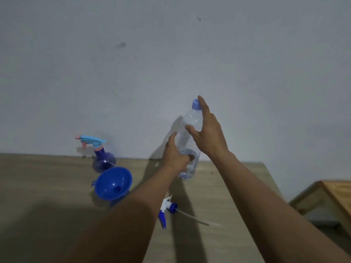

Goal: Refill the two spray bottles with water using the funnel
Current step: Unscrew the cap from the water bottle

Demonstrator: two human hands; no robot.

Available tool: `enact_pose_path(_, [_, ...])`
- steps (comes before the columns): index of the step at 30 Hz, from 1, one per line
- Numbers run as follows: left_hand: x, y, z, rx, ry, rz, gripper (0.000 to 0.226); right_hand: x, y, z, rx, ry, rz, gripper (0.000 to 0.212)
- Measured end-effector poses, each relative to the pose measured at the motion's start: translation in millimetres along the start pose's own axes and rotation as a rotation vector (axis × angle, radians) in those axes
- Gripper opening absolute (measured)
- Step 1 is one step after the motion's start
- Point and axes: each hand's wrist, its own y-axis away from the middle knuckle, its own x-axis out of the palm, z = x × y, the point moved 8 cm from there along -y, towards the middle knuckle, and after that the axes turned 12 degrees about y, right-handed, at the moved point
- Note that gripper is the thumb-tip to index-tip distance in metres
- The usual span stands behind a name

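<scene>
A clear plastic water bottle [190, 126] with a blue cap stands near the table's back edge, a little water in its bottom. My left hand [175, 155] grips its lower body. My right hand [206, 130] reaches over its upper part with fingers spread, the fingertips at the cap. A blue funnel [113, 183] sits in the neck of a spray bottle that is mostly hidden beneath it and behind my left forearm. A purple spray bottle [103, 162] with a light blue and pink trigger head stands behind it. A white and blue trigger head [167, 207] with its dip tube lies loose on the table.
The wooden table [47, 215] runs up to a pale wall. Its right edge drops off near a wooden piece of furniture [330, 198] at the lower right.
</scene>
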Motion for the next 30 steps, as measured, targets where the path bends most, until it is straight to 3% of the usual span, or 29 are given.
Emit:
enact_pose_path(3, [10.2,-21.6,9.2,-0.062,-0.053,0.086,0.089,-2.3,-1.9,-5.5,-0.02,-0.015,0.01,0.082])
enact_pose_path(4, [10.7,-16.6,2.6,-0.052,-0.08,0.104,0.08,-3.4,-0.8,-6.1,-0.031,-0.029,0.016,0.081])
enact_pose_path(11, [5.4,13.0,-6.3,-0.001,-0.07,0.087,0.059,-18.4,19.3,-2.5,-0.09,-0.107,0.049,0.08])
enact_pose_path(20, [-3.3,68.9,5.6,0.012,-0.117,0.141,0.09,-43.6,75.9,7.3,-0.047,-0.165,0.094,0.08])
enact_pose_path(27, [-16.8,108.6,8.4,-0.004,-0.077,0.171,0.065,-53.5,118.7,27.7,0.017,-0.224,0.119,0.079])
enact_pose_path(30, [-25.4,118.9,10.0,0.01,-0.079,0.15,0.063,-59.6,126.8,34.6,0.139,-0.287,0.129,0.07])
